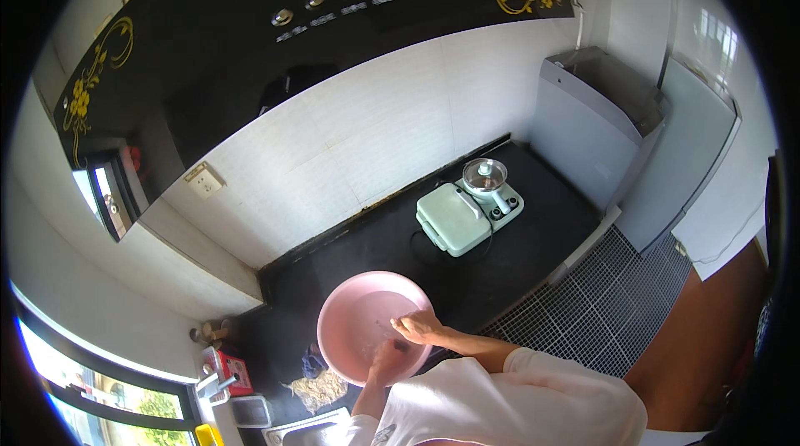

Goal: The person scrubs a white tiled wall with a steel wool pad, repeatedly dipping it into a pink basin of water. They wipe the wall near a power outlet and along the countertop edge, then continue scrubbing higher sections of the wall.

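A round pink plastic basin [340, 308] stands on the black countertop [531, 240], with what looks like water in its bottom. My left hand [389, 355] reaches down into the basin, beside a small dark thing [400, 345] whose kind I cannot tell. Over the basin's right part is my right hand [417, 326], its fingers curled; whether anything is inside them is hidden. A beige cloth [317, 390] and a dark blue cloth [312, 363] lie on the counter, left of the basin.
Behind the basin stands a mint-green electric cooker [453, 218] with a glass-lidded pot [485, 176] and a cable. A black range hood [250, 52] overhangs the counter. The sink's metal rim [300, 430], a red box [236, 374] and a clear plastic container [251, 411] are at lower left.
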`<control>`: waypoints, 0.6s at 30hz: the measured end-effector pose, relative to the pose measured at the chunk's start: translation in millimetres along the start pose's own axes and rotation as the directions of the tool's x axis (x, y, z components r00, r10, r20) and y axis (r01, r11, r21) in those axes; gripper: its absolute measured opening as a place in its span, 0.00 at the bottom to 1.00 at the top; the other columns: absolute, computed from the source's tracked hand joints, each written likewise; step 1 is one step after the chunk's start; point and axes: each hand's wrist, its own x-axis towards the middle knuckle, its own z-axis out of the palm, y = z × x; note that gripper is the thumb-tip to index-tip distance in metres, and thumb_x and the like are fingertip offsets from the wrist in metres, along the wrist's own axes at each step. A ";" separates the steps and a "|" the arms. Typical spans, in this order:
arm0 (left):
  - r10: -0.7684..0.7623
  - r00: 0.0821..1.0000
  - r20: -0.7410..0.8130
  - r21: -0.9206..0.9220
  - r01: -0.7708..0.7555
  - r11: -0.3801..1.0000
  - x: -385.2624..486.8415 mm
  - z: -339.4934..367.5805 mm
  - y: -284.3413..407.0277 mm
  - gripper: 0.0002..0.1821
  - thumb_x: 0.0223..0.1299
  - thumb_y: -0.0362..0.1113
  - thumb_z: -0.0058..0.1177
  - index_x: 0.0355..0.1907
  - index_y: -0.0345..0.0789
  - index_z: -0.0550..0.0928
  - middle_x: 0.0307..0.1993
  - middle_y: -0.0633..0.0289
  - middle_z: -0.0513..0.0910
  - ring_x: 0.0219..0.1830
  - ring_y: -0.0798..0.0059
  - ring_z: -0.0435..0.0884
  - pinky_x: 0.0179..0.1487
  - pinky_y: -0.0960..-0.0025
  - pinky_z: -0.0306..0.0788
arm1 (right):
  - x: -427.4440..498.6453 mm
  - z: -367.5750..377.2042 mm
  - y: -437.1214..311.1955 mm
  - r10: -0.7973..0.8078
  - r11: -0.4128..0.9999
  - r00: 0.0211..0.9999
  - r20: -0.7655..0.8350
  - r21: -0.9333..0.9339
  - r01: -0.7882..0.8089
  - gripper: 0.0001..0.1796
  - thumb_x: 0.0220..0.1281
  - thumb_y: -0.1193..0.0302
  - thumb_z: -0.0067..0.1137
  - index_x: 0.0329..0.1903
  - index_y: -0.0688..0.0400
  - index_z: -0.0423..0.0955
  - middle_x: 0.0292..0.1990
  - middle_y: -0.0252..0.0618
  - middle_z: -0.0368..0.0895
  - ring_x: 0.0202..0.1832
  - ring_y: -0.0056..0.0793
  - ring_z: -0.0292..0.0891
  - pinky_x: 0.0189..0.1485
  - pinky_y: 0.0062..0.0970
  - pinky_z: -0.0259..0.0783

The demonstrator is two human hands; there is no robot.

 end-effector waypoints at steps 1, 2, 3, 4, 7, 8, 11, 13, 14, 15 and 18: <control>-0.117 0.993 -0.028 0.038 0.118 0.992 -0.1 -9.2 0.2 0.22 0.71 0.50 0.56 0.52 0.35 0.90 0.47 0.38 0.90 0.54 0.42 0.89 0.60 0.46 0.79 | -0.3 0.1 0.4 -0.004 1.000 0.999 0.041 0.028 0.003 0.34 0.86 0.49 0.39 0.31 0.59 0.83 0.30 0.55 0.87 0.35 0.58 0.86 0.40 0.53 0.78; -0.224 0.971 -0.082 0.061 0.230 0.971 1.7 -16.3 -2.2 0.22 0.72 0.50 0.56 0.53 0.35 0.90 0.47 0.38 0.90 0.53 0.41 0.89 0.60 0.46 0.79 | -0.8 0.1 0.5 0.002 0.999 0.997 0.074 0.033 -0.004 0.34 0.85 0.48 0.39 0.31 0.59 0.84 0.30 0.55 0.87 0.35 0.58 0.86 0.41 0.53 0.78; -0.317 0.940 -0.129 0.083 0.329 0.941 5.3 -21.6 -6.7 0.22 0.72 0.50 0.55 0.54 0.36 0.90 0.47 0.39 0.90 0.52 0.41 0.89 0.60 0.45 0.79 | -0.6 -0.7 0.4 0.030 1.000 0.994 0.107 0.003 -0.031 0.34 0.85 0.48 0.39 0.32 0.59 0.84 0.31 0.55 0.88 0.35 0.58 0.86 0.41 0.53 0.78; -0.382 0.902 -0.201 0.092 0.406 0.909 9.4 -21.7 -12.1 0.22 0.72 0.50 0.55 0.55 0.36 0.90 0.47 0.40 0.90 0.51 0.40 0.90 0.60 0.45 0.79 | -1.1 -1.9 -0.1 0.037 0.999 0.992 0.116 0.013 -0.039 0.35 0.85 0.47 0.39 0.33 0.59 0.85 0.30 0.55 0.88 0.35 0.59 0.86 0.42 0.54 0.78; -0.432 0.857 -0.279 0.070 0.467 0.881 15.6 6.7 -26.2 0.22 0.73 0.50 0.53 0.53 0.36 0.90 0.47 0.41 0.90 0.54 0.42 0.89 0.61 0.43 0.78 | -0.9 -6.6 -2.4 -0.001 0.996 0.996 0.086 0.094 -0.007 0.36 0.84 0.47 0.41 0.30 0.61 0.86 0.30 0.58 0.87 0.34 0.60 0.86 0.43 0.54 0.79; -0.286 0.895 -0.342 0.093 0.335 0.938 15.9 23.4 -26.5 0.20 0.72 0.47 0.54 0.52 0.36 0.90 0.47 0.40 0.90 0.55 0.43 0.88 0.61 0.44 0.78 | -1.5 -8.2 -3.4 -0.001 0.996 0.995 0.101 0.084 -0.007 0.36 0.84 0.47 0.41 0.30 0.61 0.86 0.29 0.58 0.87 0.33 0.60 0.87 0.43 0.55 0.79; 0.136 0.918 -0.373 0.017 -0.140 0.990 15.9 47.5 -24.2 0.15 0.70 0.38 0.55 0.51 0.34 0.90 0.46 0.39 0.89 0.57 0.45 0.87 0.62 0.45 0.78 | -2.3 -10.8 -4.4 -0.011 0.998 0.994 0.112 0.065 0.004 0.36 0.84 0.47 0.41 0.30 0.61 0.86 0.28 0.58 0.87 0.32 0.60 0.86 0.42 0.55 0.79; 0.190 0.933 -0.305 -0.022 -0.207 0.978 11.9 41.9 -21.0 0.14 0.68 0.34 0.57 0.51 0.33 0.90 0.45 0.38 0.89 0.57 0.44 0.86 0.63 0.46 0.77 | -3.0 -10.7 -3.7 -0.061 0.994 0.995 0.073 0.098 0.054 0.35 0.84 0.48 0.43 0.29 0.60 0.85 0.26 0.56 0.86 0.29 0.59 0.85 0.39 0.54 0.79; 0.097 0.963 -0.251 0.012 -0.097 0.995 7.9 30.3 -21.9 0.14 0.66 0.32 0.58 0.51 0.33 0.90 0.45 0.38 0.89 0.56 0.43 0.87 0.63 0.46 0.77 | -3.3 -10.1 -3.1 -0.069 0.993 0.996 0.055 0.102 0.063 0.34 0.84 0.49 0.43 0.28 0.60 0.85 0.25 0.56 0.86 0.28 0.59 0.85 0.38 0.54 0.79; -0.059 0.978 -0.200 0.056 0.071 0.996 6.2 18.1 -21.5 0.15 0.65 0.31 0.59 0.51 0.32 0.90 0.45 0.38 0.89 0.56 0.42 0.87 0.63 0.46 0.77 | -3.3 -9.5 -2.0 -0.061 0.995 0.996 0.064 0.082 0.055 0.34 0.84 0.49 0.44 0.28 0.60 0.85 0.25 0.56 0.86 0.28 0.59 0.85 0.37 0.54 0.79; -0.190 0.958 -0.217 -0.105 0.171 0.980 -5.1 -5.8 -21.5 0.18 0.64 0.39 0.64 0.52 0.31 0.91 0.44 0.38 0.91 0.54 0.41 0.88 0.61 0.43 0.77 | -3.7 -6.7 0.3 -0.086 0.987 0.996 0.021 0.141 0.083 0.34 0.84 0.49 0.44 0.28 0.60 0.84 0.25 0.56 0.85 0.29 0.59 0.85 0.38 0.54 0.78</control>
